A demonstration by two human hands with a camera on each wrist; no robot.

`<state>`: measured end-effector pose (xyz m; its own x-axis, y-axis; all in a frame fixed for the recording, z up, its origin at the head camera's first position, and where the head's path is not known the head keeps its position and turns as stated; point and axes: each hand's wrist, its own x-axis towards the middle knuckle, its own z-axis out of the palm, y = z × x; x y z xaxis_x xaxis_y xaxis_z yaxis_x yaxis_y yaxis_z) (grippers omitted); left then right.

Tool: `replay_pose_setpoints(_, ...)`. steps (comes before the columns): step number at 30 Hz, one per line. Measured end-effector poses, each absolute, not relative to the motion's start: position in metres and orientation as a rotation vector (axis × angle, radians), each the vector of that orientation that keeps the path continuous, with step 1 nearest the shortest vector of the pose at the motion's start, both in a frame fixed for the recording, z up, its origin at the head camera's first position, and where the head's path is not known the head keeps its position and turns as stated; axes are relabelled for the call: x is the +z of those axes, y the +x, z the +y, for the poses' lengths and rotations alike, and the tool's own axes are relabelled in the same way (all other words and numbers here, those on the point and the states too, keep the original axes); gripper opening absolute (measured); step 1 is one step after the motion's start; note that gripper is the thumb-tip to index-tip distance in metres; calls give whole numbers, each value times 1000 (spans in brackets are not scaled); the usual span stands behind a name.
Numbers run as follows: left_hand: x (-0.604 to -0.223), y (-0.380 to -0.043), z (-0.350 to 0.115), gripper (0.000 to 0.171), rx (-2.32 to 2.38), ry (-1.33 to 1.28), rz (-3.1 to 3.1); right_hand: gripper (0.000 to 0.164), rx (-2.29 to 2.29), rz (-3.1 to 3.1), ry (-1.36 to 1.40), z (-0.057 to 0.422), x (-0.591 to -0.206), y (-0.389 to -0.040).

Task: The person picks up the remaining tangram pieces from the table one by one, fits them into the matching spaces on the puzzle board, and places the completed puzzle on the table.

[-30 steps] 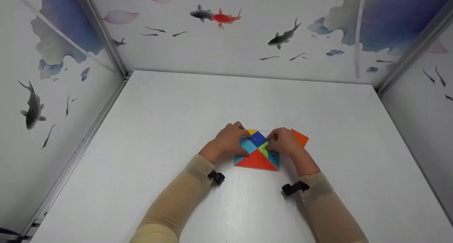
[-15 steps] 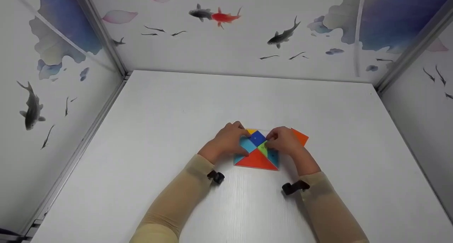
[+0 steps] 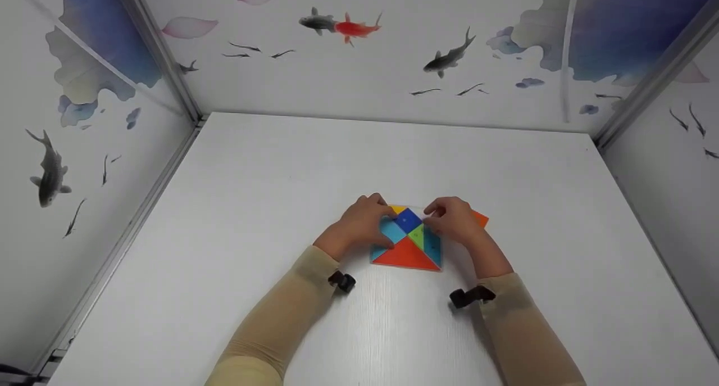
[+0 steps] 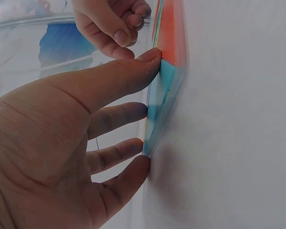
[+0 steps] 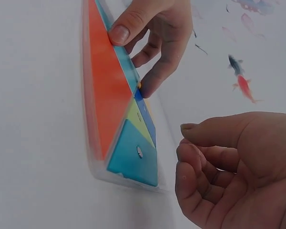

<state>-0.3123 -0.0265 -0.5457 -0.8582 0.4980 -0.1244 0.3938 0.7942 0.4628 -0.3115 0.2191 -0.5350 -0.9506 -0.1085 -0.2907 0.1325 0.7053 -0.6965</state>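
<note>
Flat tangram pieces lie in a shallow clear tray [image 5: 89,143]. They include an orange-red triangle [image 3: 409,255], a blue square [image 3: 408,220], a small green triangle [image 3: 417,236], a teal piece [image 3: 433,245] and a light blue piece [image 3: 392,230]. My left hand [image 3: 362,223] presses the tray's left side, thumb and fingers spread over the light blue piece. My right hand [image 3: 454,220] hovers by the upper right side, fingers loosely bent with nothing between them. Under the left fingers a yellow piece [image 3: 398,209] is partly hidden.
An orange piece [image 3: 481,218] lies outside the tray, partly covered by my right hand. Everything rests on a white table [image 3: 314,161], walled in by panels [image 3: 382,66] printed with fish. Small black cameras [image 3: 471,297] sit on both wrists.
My right hand has lifted off the green triangle and shifted slightly up and right, uncovering more of the green and teal pieces. The left hand stays in place.
</note>
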Motion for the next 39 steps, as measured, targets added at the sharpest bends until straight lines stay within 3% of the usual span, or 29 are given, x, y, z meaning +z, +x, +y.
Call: replay_pose_setpoints(39, -547, -313, -26, 63, 648, 660, 2735, 33, -1264, 2705, 246, 261, -515, -311)
